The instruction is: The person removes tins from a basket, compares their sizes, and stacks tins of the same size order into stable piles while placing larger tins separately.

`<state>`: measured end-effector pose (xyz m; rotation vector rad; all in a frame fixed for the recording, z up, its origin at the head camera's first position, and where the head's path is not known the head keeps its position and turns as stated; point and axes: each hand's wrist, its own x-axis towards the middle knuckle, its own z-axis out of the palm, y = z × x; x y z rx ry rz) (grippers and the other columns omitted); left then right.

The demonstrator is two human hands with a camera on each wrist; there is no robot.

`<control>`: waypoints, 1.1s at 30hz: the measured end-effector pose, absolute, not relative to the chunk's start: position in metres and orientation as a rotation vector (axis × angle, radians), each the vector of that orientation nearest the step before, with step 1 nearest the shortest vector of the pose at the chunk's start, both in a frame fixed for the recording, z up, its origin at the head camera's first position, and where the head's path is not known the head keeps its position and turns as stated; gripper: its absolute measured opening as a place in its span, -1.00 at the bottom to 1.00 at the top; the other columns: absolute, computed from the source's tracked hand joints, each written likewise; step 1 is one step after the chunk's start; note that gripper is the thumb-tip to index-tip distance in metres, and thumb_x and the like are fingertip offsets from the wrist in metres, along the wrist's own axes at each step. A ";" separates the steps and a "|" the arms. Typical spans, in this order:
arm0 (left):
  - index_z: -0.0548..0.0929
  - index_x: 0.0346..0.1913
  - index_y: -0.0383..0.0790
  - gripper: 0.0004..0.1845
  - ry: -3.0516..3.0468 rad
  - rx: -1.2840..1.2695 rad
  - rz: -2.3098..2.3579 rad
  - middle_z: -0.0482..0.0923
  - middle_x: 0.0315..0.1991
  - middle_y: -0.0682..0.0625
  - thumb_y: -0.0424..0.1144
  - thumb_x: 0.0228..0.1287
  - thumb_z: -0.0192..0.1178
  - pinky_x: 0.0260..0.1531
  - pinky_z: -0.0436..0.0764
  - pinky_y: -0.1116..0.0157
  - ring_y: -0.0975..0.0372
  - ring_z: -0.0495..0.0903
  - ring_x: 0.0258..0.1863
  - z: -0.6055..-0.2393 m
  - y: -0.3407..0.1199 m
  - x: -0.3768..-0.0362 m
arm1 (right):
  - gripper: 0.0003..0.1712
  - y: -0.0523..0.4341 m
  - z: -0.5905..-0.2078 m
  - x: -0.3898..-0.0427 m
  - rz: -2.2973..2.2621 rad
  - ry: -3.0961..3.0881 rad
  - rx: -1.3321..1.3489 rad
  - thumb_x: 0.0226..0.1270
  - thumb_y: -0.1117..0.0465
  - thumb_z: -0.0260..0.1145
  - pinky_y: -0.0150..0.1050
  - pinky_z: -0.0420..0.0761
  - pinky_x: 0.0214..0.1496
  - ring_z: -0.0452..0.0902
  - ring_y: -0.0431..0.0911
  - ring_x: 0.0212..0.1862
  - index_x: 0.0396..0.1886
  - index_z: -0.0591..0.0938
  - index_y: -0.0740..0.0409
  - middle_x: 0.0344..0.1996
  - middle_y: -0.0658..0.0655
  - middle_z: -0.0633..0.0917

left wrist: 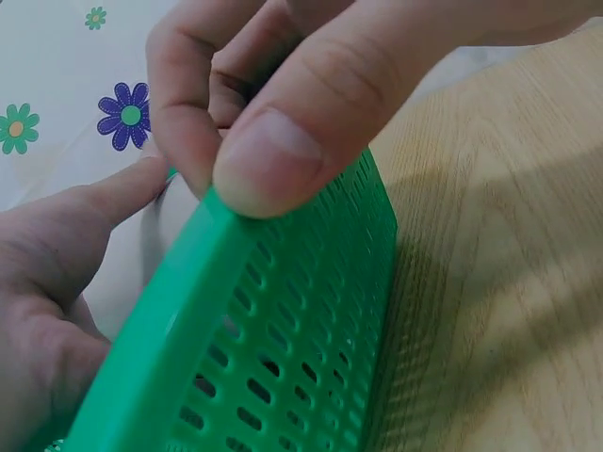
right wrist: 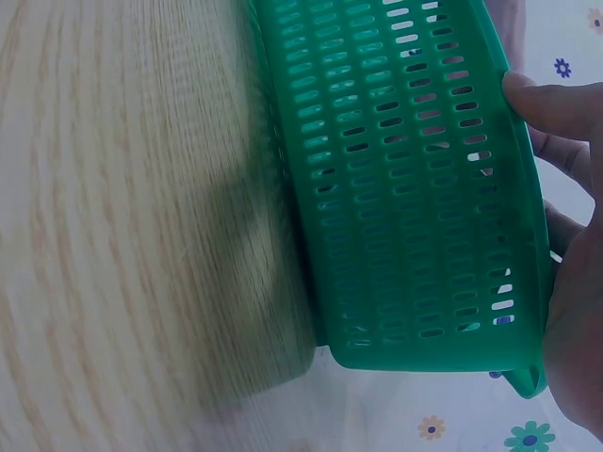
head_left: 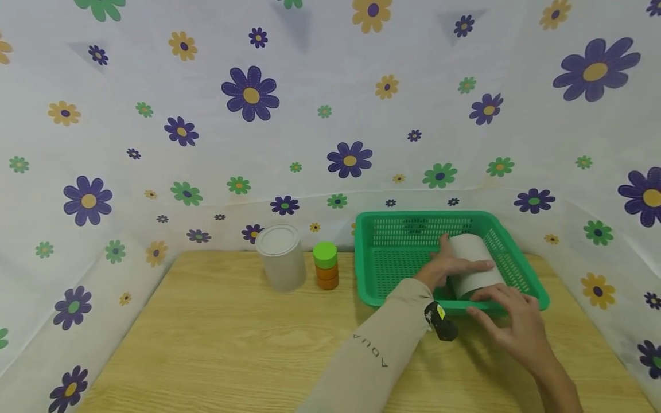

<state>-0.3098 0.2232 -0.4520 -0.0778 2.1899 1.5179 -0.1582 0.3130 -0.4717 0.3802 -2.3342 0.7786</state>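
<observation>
A white can-like cylinder point(head_left: 470, 249) lies on its side in the right part of the green plastic basket point(head_left: 364, 258). My left hand point(head_left: 448, 267) reaches into the basket and grips the cylinder, its thumb stretched across the top; the other fingers are partly hidden. At the basket's front right, my right hand point(head_left: 516, 327) pinches the rim between thumb and fingers. The left wrist view shows the right thumb point(left wrist: 273, 160) pressed on the outside of the rim. In the right wrist view, the right hand point(right wrist: 570, 217) is at the slotted wall point(right wrist: 405, 188).
Left of the basket stand a white lidded can point(head_left: 283, 264) and a small orange jar with a green lid point(head_left: 326, 265). All rest on a wooden table point(head_left: 248, 350), backed by a white flowered cloth point(head_left: 299, 132) that also covers both sides.
</observation>
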 end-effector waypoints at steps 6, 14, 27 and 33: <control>0.13 0.52 0.33 0.18 2.115 -0.085 1.602 0.44 0.03 -0.08 -0.12 -0.11 0.70 0.04 0.61 -0.12 0.02 0.53 -0.01 -0.457 0.228 -0.313 | -0.60 0.312 -0.473 -0.158 0.775 -2.331 0.388 -0.07 0.36 0.64 0.12 0.19 -0.04 0.42 -0.28 -0.01 -0.27 0.71 -0.09 -0.25 -0.10 0.69; 0.18 0.47 0.26 0.08 2.076 -0.039 1.671 0.45 0.00 -0.08 -0.24 -0.05 0.66 0.04 0.60 -0.09 0.02 0.55 -0.07 -0.452 0.218 -0.313 | -0.65 0.311 -0.472 -0.157 0.771 -2.353 0.377 0.00 0.32 0.62 0.14 0.17 -0.03 0.42 -0.25 -0.05 -0.26 0.69 -0.10 -0.25 -0.15 0.67; 0.19 0.43 0.34 0.08 2.062 0.030 1.834 0.46 -0.01 -0.04 -0.32 -0.04 0.64 -0.07 0.65 -0.03 0.06 0.57 -0.12 -0.423 0.195 -0.308 | -0.66 0.316 -0.469 -0.155 0.770 -2.350 0.398 0.01 0.31 0.62 0.15 0.17 -0.06 0.41 -0.30 -0.08 -0.26 0.70 -0.11 -0.27 -0.12 0.69; 0.18 0.44 0.37 0.11 2.129 0.067 1.900 0.47 -0.06 0.00 -0.33 -0.07 0.66 -0.18 0.69 0.00 0.09 0.58 -0.18 -0.402 0.174 -0.305 | -0.67 0.314 -0.469 -0.156 0.790 -2.342 0.402 0.02 0.32 0.63 0.17 0.16 -0.06 0.39 -0.35 -0.07 -0.25 0.72 -0.08 -0.27 -0.12 0.69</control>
